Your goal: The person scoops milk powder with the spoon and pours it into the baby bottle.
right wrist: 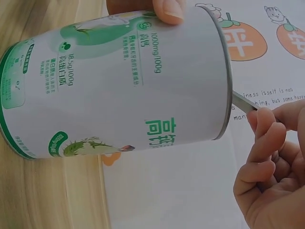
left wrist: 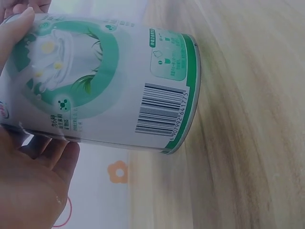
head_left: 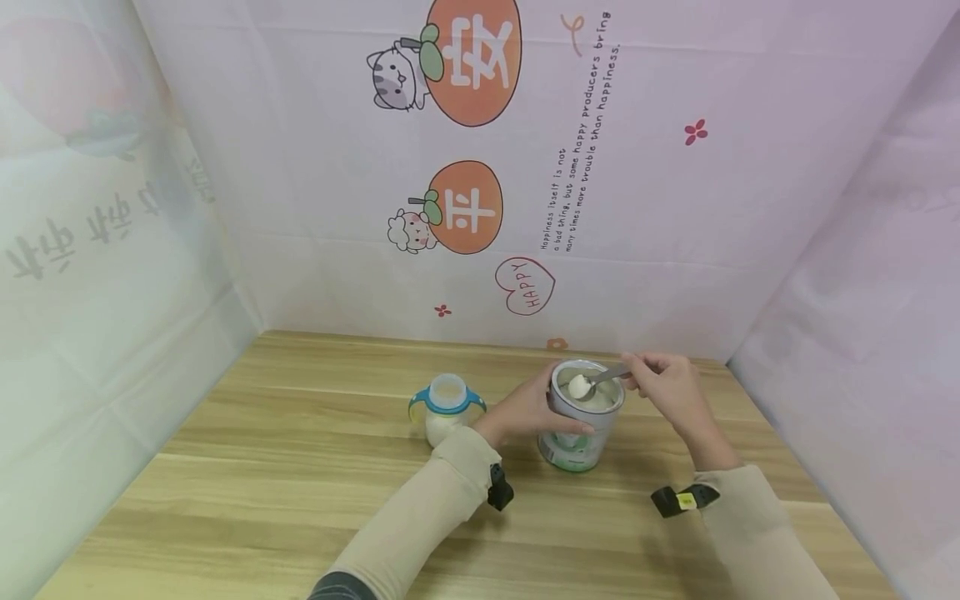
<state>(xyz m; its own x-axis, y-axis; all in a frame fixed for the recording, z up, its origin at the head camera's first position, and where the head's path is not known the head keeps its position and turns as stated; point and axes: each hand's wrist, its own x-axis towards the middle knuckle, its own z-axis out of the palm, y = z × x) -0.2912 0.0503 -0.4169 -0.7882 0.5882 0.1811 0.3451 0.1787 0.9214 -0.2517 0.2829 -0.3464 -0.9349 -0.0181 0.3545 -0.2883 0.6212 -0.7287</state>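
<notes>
A spoon heaped with pale powder sits at the mouth of a can, right of lower centre in the head view; the right hand's fingers pinch its handle, the left hand's curl round the can. Scooping seems underway; next calls for lifting the spoon level. A blue-handled bottle stands lower centre on the tabletop.

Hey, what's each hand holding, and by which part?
The left hand grips the milk powder tin around its upper side; the right hand pinches the metal spoon by the end of its handle.
</notes>
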